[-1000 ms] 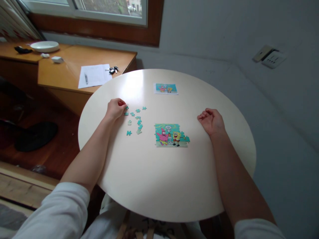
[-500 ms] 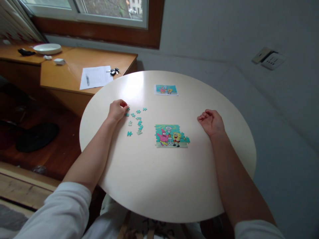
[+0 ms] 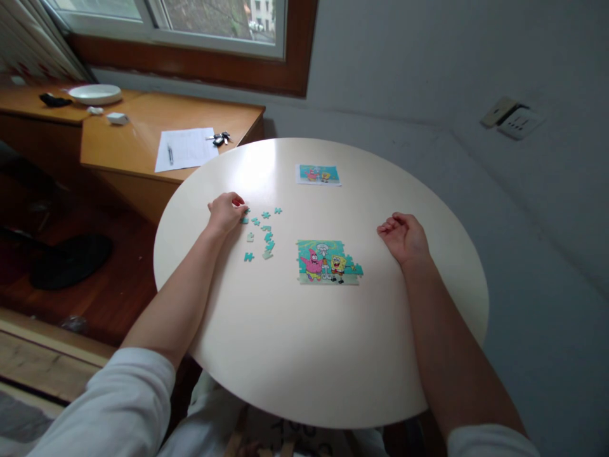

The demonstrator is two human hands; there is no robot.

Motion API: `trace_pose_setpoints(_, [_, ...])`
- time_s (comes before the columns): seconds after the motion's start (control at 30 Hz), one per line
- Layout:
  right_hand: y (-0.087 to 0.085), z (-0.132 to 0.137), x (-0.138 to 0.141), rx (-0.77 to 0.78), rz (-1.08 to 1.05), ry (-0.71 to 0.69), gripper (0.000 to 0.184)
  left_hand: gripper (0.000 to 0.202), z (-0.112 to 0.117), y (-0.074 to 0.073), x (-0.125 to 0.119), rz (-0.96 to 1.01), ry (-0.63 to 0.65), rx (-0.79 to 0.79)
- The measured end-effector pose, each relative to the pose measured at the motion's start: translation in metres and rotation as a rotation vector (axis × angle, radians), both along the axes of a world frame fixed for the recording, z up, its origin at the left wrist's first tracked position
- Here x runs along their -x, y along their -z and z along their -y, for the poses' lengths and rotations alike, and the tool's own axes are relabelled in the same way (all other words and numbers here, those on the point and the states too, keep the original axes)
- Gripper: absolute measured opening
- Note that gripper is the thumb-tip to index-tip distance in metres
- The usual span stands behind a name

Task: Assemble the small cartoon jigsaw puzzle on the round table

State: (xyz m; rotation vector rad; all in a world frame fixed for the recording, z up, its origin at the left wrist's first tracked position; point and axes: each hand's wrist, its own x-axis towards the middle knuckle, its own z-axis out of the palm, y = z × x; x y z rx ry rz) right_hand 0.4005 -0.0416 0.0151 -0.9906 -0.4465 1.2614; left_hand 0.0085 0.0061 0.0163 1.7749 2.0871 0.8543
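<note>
My left hand point(image 3: 228, 212) is at the upper left of the loose pieces, thumb and fingertips closed on a small teal puzzle piece point(image 3: 247, 210) that they partly hide. Beside it lie several loose jigsaw pieces point(image 3: 266, 216), teal and pale green, scattered on the white table. The partly assembled jigsaw puzzle point(image 3: 325, 262) lies flat at the table's middle, showing pink, pale and yellow cartoon figures; its right edge is stepped. To the right of it, my right hand point(image 3: 404, 238) rests on the table with fingers curled in and nothing visible in them.
A printed reference picture point(image 3: 318, 174) lies toward the far side of the round white table point(image 3: 304, 355). On the adjoining wooden desk point(image 3: 137, 139) are a paper sheet point(image 3: 188, 147) with a pen, keys point(image 3: 221, 139), a small white box point(image 3: 117, 119) and a white dish point(image 3: 96, 94).
The view has shifted slightly. Both hands stay almost where they were, the left still at the same puzzle piece.
</note>
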Motion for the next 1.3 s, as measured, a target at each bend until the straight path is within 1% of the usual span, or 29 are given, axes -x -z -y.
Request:
trace_pose_setpoints(0.07, [0.0,0.0,0.0,-0.007,0.002,-0.002,0.021,0.01,0.001,-0.001,0.0,0.046,-0.001,-0.01])
trace_pose_setpoints(0.17, [0.001,-0.001,-0.001,-0.008,0.01,-0.012,0.022,0.01,0.004,-0.006,0.0,0.117,-0.005,-0.074])
trace_pose_setpoints(0.23, [0.001,-0.001,-0.001,-0.006,0.016,-0.018,0.023,0.012,0.006,-0.011,0.0,0.15,0.031,-0.116])
trace_pose_setpoints(0.3, [0.001,0.0,0.0,-0.005,0.019,-0.016,0.024,0.016,0.01,-0.016,-0.002,0.167,0.139,-0.1])
trace_pose_setpoints(0.43, [-0.002,0.001,0.002,0.006,0.004,0.002,0.022,0.021,0.017,-0.025,-0.008,0.115,0.47,0.109])
trace_pose_setpoints(0.47, [-0.002,0.001,0.003,0.009,-0.003,0.007,0.021,0.021,0.018,-0.026,-0.01,0.091,0.524,0.147])
trace_pose_setpoints(0.53, [-0.003,0.001,0.004,0.013,-0.015,0.012,0.02,0.022,0.02,-0.027,-0.014,0.045,0.579,0.184])
trace_pose_setpoints(0.73, [-0.002,0.0,0.003,-0.006,-0.013,0.003,0.021,0.02,0.018,-0.025,-0.019,-0.124,0.579,0.191])
trace_pose_setpoints(1.0, [-0.003,0.001,0.002,0.006,-0.024,0.001,0.019,0.018,0.019,-0.026,-0.023,-0.249,0.605,0.224])
trace_pose_setpoints(1.13, [-0.001,0.0,0.001,0.002,-0.03,-0.013,0.019,0.018,0.018,-0.025,-0.023,-0.272,0.604,0.231])
trace_pose_setpoints(1.3, [0.001,-0.001,-0.001,-0.012,-0.031,-0.008,0.021,0.015,0.018,-0.025,-0.023,-0.229,0.609,0.26])
